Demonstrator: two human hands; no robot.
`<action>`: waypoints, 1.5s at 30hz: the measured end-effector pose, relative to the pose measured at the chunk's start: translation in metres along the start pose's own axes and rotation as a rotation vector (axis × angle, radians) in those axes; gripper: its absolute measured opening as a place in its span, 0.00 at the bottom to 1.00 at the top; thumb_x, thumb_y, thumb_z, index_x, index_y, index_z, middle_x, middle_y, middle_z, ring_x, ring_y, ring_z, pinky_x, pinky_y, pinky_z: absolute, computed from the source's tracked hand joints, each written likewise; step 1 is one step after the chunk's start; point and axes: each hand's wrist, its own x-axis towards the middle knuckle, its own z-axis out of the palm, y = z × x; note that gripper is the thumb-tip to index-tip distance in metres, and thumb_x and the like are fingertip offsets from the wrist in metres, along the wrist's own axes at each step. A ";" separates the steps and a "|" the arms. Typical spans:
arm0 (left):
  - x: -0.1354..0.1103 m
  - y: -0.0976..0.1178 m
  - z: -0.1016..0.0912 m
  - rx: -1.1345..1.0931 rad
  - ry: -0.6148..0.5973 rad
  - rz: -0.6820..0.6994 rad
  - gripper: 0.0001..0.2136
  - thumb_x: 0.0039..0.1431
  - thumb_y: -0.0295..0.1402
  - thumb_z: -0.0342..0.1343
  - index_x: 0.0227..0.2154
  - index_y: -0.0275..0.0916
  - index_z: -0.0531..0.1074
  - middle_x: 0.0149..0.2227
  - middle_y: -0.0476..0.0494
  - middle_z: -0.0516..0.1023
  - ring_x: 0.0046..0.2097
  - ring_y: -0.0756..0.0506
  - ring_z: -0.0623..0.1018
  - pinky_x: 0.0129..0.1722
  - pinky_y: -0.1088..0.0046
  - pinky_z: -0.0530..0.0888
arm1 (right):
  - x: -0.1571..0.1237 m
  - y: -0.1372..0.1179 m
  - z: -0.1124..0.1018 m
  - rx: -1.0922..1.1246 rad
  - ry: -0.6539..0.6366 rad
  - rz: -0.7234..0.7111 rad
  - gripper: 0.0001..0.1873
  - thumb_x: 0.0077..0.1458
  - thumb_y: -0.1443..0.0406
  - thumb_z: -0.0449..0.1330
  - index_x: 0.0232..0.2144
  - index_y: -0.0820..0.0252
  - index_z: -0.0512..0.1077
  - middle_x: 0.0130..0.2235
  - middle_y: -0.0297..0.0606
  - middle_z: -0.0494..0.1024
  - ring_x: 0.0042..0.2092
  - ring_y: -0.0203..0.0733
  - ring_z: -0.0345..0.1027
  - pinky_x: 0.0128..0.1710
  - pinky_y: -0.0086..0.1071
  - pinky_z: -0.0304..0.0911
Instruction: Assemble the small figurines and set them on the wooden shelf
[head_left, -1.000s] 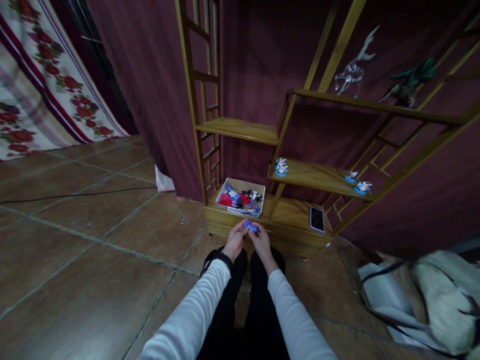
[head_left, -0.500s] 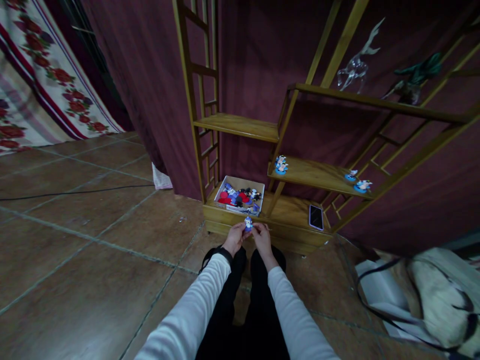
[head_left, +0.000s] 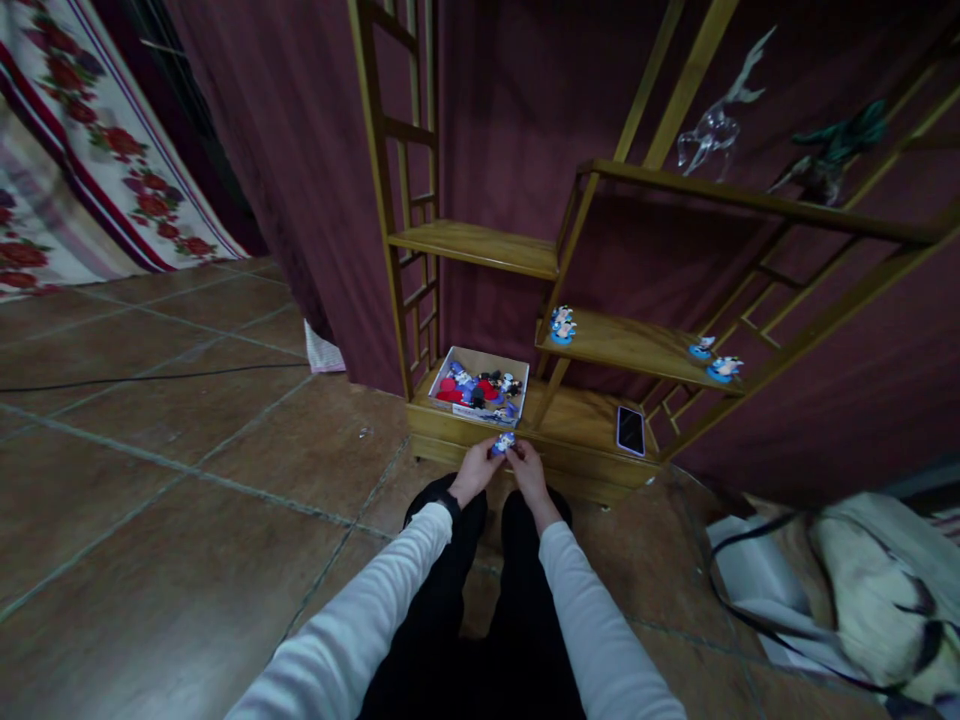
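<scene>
A small purple-and-white figurine is held between both hands, tilted, in front of the low shelf. My left hand pinches it from the left side. On its other side, the fingers of my right hand close on it. Just beyond the hands, a shallow cardboard box holds several red, black and purple figurines. Two blue-based figurines stand at the left end of the middle shelf. Near that shelf's right end are a smaller figurine and a wider figurine.
A phone lies on the bottom shelf. Higher up stand a clear glass deer and a dark green statue. A pale bag with a dark strap rests on the floor to the right. A cable crosses the tiles at left.
The figurine has gone from upright to tilted and shifted slightly up and to the right. Both hands have moved with it and still hold it.
</scene>
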 end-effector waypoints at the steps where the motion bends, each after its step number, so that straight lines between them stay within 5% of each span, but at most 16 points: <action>1: -0.002 0.001 0.000 0.054 0.021 0.023 0.15 0.40 0.23 0.61 0.35 0.39 0.76 0.32 0.43 0.78 0.38 0.42 0.74 0.45 0.68 0.68 | 0.001 0.000 -0.001 0.014 -0.007 0.002 0.10 0.45 0.61 0.56 0.32 0.58 0.71 0.33 0.34 0.77 0.35 0.40 0.68 0.39 0.34 0.63; 11: -0.015 0.007 0.000 0.755 -0.044 0.255 0.20 0.52 0.22 0.50 0.50 0.36 0.68 0.41 0.34 0.72 0.45 0.40 0.71 0.50 0.69 0.61 | -0.001 -0.003 0.000 0.138 -0.043 0.066 0.15 0.42 0.60 0.59 0.34 0.60 0.70 0.34 0.36 0.77 0.36 0.41 0.68 0.41 0.36 0.63; 22: -0.014 0.003 0.002 0.668 -0.019 0.297 0.20 0.53 0.22 0.49 0.51 0.35 0.67 0.43 0.32 0.70 0.49 0.39 0.68 0.52 0.68 0.57 | -0.001 -0.008 -0.001 0.139 -0.055 0.080 0.14 0.43 0.59 0.59 0.34 0.59 0.70 0.34 0.36 0.76 0.36 0.40 0.68 0.43 0.37 0.62; 34: -0.015 0.004 0.005 0.862 -0.057 0.303 0.23 0.54 0.22 0.48 0.54 0.37 0.64 0.47 0.32 0.69 0.50 0.39 0.67 0.51 0.68 0.60 | 0.001 -0.002 -0.005 0.113 -0.012 0.071 0.14 0.43 0.60 0.58 0.35 0.59 0.70 0.35 0.35 0.76 0.36 0.40 0.68 0.42 0.36 0.63; 40: -0.012 0.006 0.004 0.689 -0.060 0.280 0.22 0.52 0.22 0.49 0.51 0.41 0.66 0.48 0.36 0.69 0.47 0.41 0.72 0.48 0.68 0.64 | 0.002 -0.002 -0.005 0.083 -0.029 0.041 0.11 0.44 0.63 0.58 0.33 0.58 0.71 0.33 0.35 0.77 0.36 0.40 0.69 0.41 0.35 0.64; 45: 0.004 0.001 0.001 0.531 0.029 0.229 0.14 0.47 0.25 0.55 0.40 0.39 0.71 0.39 0.40 0.74 0.43 0.42 0.74 0.46 0.66 0.67 | 0.007 0.001 0.000 0.122 -0.050 -0.016 0.08 0.45 0.62 0.57 0.30 0.57 0.73 0.33 0.35 0.78 0.36 0.41 0.71 0.41 0.36 0.65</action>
